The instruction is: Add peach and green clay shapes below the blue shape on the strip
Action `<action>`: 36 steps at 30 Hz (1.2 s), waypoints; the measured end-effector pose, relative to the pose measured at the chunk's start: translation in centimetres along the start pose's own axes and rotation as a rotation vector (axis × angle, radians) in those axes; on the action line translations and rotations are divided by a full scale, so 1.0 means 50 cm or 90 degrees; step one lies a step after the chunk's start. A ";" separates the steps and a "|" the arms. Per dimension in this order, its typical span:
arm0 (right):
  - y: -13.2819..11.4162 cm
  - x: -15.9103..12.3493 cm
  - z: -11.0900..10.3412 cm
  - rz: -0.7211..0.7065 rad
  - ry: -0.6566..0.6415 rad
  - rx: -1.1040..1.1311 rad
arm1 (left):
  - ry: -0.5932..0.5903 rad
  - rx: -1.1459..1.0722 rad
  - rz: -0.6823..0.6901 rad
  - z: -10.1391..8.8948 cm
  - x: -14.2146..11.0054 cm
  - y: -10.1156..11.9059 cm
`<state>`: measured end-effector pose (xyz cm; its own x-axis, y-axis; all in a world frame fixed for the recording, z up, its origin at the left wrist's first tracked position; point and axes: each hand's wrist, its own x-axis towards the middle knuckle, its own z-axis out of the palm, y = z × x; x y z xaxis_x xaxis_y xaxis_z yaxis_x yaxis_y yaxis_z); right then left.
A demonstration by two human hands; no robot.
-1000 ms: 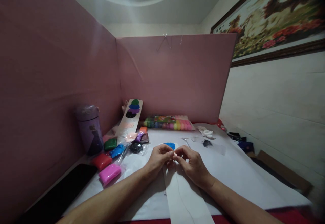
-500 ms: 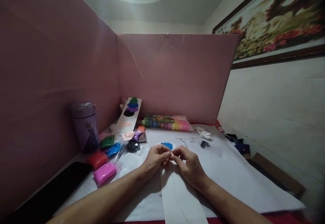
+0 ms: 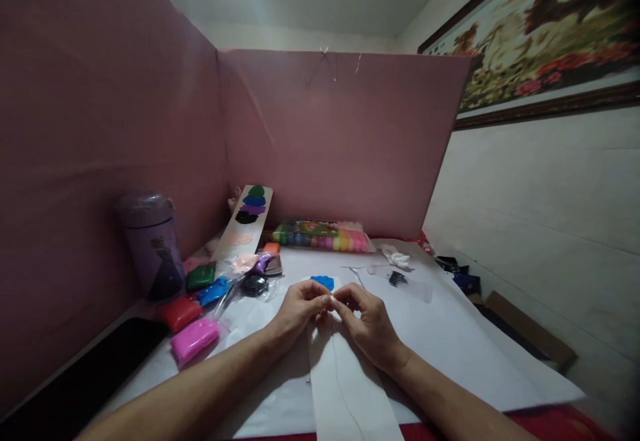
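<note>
My left hand [image 3: 301,309] and my right hand [image 3: 369,324] meet over a long white card strip [image 3: 345,381], fingertips pinched together. Whatever lies between the fingers is too small to make out. A thin curved line runs down the strip. Just beyond my fingers, a bright blue patch of clay [image 3: 323,282] sits at the strip's far end. Propped against the back panel, a second card [image 3: 231,235] carries green, blue, purple and black patches, with a pale peach one lower down.
Left of my arms lie clay packets: pink [image 3: 195,341], red [image 3: 179,313], green [image 3: 201,277] and black [image 3: 255,285]. Behind them stands a purple tumbler [image 3: 153,247]. A pack of colored clay [image 3: 323,237] rests along the back panel. A crumpled white tissue [image 3: 395,256] lies right.
The view has shifted slightly, so everything sits a little further left and higher. My hands stay pinched together above the strip, with hardly any change of pose.
</note>
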<state>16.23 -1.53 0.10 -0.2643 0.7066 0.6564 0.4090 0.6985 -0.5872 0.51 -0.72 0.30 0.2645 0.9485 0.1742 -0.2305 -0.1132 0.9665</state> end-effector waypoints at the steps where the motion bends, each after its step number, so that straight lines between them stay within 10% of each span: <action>1: 0.001 0.000 0.000 0.004 0.002 0.003 | 0.003 0.002 0.005 -0.001 0.001 -0.001; 36: 0.010 0.001 0.002 0.127 0.042 0.127 | 0.081 0.017 0.018 -0.003 0.007 -0.010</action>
<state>16.31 -1.15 -0.22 -0.1365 0.8281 0.5438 0.2653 0.5594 -0.7853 0.56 -0.26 -0.15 0.1362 0.9746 0.1780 -0.2107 -0.1471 0.9664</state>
